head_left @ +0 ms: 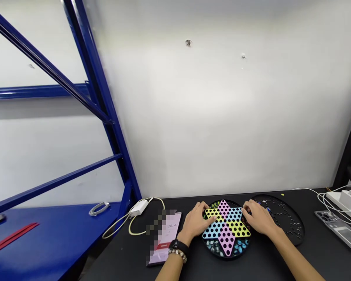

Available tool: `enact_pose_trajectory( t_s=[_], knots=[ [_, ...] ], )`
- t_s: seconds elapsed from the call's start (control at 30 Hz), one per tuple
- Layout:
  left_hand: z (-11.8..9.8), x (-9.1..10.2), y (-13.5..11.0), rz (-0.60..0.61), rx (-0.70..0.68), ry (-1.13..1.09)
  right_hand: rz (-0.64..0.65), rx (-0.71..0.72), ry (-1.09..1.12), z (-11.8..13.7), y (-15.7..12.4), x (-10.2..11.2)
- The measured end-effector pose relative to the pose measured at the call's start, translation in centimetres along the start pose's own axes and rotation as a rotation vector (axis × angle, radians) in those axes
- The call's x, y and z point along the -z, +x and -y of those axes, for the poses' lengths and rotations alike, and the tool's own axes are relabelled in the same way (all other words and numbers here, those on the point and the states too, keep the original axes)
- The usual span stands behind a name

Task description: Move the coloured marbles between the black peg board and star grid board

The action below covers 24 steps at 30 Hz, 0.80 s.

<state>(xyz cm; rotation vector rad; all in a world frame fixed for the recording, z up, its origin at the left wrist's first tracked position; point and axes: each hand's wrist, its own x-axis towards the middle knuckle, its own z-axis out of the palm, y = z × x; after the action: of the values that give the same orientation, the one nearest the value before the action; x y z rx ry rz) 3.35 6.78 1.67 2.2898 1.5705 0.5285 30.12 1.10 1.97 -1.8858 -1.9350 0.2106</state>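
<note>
A round Chinese checkers board point(226, 238) lies on the black table, with a star of pink, blue and yellow points full of black holes. Marbles sit in the compartments around the star: clear ones point(214, 246) at the lower left, blue ones point(241, 246) at the lower right, green ones point(214, 205) at the upper left. My left hand point(195, 220) grips the board's left side, thumb resting on top of the star. At the right side, my right hand point(259, 216) has its fingers curled against the rim; the fingertips are partly hidden.
Right of the board lies a round black lid point(289, 218), partly under my right forearm. A phone with a lit screen point(166, 238) and a white charger point(139, 207) are to the left. Another phone point(339, 230) and a power strip point(346, 203) lie far right.
</note>
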Motion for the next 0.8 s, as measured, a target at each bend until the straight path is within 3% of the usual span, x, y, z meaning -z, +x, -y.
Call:
enact_pose_trajectory(
  t_s=[0.3, 0.5, 0.8],
  knots=[
    [-0.6, -0.3, -0.1, -0.029, 0.079, 0.031, -0.027, 0.012, -0.297, 1.5, 0.0, -2.3],
    [-0.4, -0.4, 0.0, -0.028, 0.074, 0.026, 0.020, -0.060, -0.342, 1.8, -0.1, -3.0],
    [-0.2, -0.6, 0.0, -0.033, 0.053, 0.023, 0.056, -0.047, -0.307, 2.2, -0.2, -2.2]
  ],
)
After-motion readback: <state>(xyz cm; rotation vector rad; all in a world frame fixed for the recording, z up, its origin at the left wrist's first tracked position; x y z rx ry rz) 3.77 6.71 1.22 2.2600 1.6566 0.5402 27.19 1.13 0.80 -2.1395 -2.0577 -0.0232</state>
